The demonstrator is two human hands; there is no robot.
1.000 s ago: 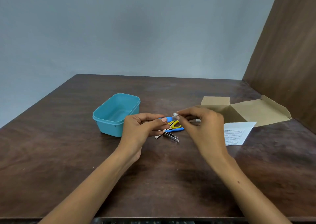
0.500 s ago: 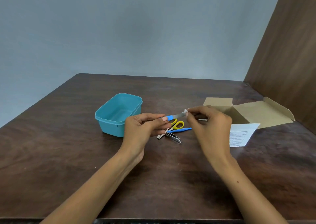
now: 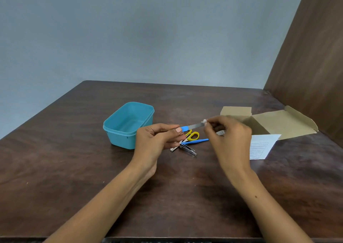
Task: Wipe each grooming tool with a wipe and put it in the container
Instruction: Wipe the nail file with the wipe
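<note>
My left hand (image 3: 157,140) pinches the blue handle of a nail file (image 3: 192,127), whose grey blade points right above the table. My right hand (image 3: 229,137) pinches a small white wipe (image 3: 204,121) around the far tip of that blade. Under the file lie yellow-handled scissors (image 3: 193,135), a blue-handled tool (image 3: 196,141) and metal tweezers (image 3: 188,148) in a small pile. The turquoise container (image 3: 128,125) stands open just left of my left hand, with nothing visible inside.
An opened cardboard box (image 3: 274,124) lies flat at the right, with a printed paper sheet (image 3: 261,146) in front of it. A brown wooden panel (image 3: 315,57) rises along the table's right side. The table's front edge is near my forearms.
My right hand has slid the wipe rightward along the file, from near the blue handle out to the blade's tip. My left hand keeps its hold on the handle.
</note>
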